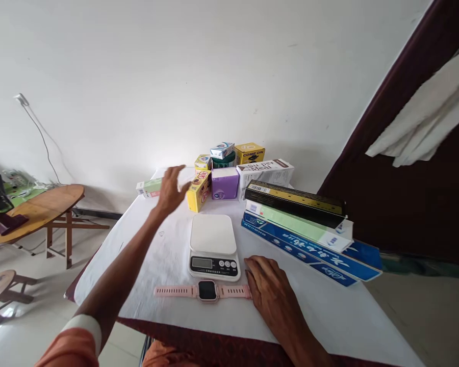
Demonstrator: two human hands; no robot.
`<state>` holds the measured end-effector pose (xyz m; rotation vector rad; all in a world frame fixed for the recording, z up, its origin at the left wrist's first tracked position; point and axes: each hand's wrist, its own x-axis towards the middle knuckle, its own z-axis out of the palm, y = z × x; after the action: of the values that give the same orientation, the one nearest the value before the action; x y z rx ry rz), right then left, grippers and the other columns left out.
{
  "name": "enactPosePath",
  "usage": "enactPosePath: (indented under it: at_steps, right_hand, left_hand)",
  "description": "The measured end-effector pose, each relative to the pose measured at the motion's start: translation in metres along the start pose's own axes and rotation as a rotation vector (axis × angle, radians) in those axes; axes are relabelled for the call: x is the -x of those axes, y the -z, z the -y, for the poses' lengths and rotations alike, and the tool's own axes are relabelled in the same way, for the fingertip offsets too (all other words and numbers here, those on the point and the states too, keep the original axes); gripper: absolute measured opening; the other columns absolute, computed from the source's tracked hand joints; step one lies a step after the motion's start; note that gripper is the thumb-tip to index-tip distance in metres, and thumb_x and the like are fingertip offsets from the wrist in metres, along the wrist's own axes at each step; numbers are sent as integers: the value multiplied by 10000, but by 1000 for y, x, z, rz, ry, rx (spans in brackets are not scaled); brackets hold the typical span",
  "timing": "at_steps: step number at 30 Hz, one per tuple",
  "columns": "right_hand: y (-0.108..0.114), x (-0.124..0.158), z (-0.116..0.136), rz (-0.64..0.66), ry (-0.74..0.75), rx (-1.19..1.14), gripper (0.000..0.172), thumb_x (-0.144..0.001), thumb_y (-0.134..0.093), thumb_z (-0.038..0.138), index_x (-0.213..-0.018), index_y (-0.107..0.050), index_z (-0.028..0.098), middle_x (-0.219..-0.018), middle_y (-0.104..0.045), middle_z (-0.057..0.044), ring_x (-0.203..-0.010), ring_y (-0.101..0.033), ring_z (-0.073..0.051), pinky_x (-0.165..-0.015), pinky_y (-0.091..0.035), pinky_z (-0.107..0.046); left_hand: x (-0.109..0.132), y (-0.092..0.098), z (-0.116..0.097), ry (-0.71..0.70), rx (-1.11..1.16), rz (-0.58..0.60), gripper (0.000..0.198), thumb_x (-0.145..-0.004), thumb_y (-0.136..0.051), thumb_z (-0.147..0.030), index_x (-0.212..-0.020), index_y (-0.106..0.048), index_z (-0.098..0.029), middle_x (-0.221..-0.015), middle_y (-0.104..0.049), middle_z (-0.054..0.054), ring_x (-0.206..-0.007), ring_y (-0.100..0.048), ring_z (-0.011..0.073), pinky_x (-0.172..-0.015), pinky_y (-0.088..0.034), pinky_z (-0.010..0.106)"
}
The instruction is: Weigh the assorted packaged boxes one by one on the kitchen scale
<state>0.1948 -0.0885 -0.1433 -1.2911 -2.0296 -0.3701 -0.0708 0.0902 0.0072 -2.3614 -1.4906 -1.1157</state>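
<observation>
My left hand (171, 191) is stretched out over the far left of the table, fingers apart and holding nothing. Just to its right stands a small yellow box (197, 196), and behind it lies a pale green and white box (149, 187). My right hand (265, 283) lies flat on the cloth, its fingertips near the right side of a white kitchen scale (213, 234). In front of the scale a smartwatch (207, 291) with a pink strap lies stretched out; the strap's right end meets my right hand.
Behind the scale stand a purple box (225, 183), a white carton (265, 176), a yellow box (250, 152) and a small blue-white box (222, 149) on a green tin. Long boxes (309, 244) are stacked at right. A wooden table (61, 199) stands left.
</observation>
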Motion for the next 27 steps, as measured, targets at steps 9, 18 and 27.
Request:
enactPosePath:
  at_steps: [9,18,27]
  right_hand:
    - [2,0,0,30,1,38,298,-1027,-406,150,-1185,-658,144,-1102,-702,-126,-1002,-636,-239,-857,-507,-354]
    - [4,-2,1,56,-32,53,280,-1023,-417,153,-1187,-644,155,-1112,-704,-116,-1015,-641,-231,-852,-517,-349]
    - [5,-5,2,47,-52,18,281,-1019,-424,152,-1175,-657,143,-1097,-707,-120,-995,-639,-226,-850,-514,-349]
  left_hand:
    - [-25,7,146,428,-412,474,900,-823,-661,-360,-1577,-205,-177,-1609,-329,213,-1465,-323,393,-1151,-305,500]
    - [-57,-14,178,474,-507,774,937,-678,-740,-513,-1480,-375,-196,-1491,-505,196,-1414,-401,379,-1130,-308,491]
    - [-58,6,163,485,-530,921,715,-571,-779,-468,-1209,-575,-220,-1278,-651,137,-1138,-619,333,-825,-529,374]
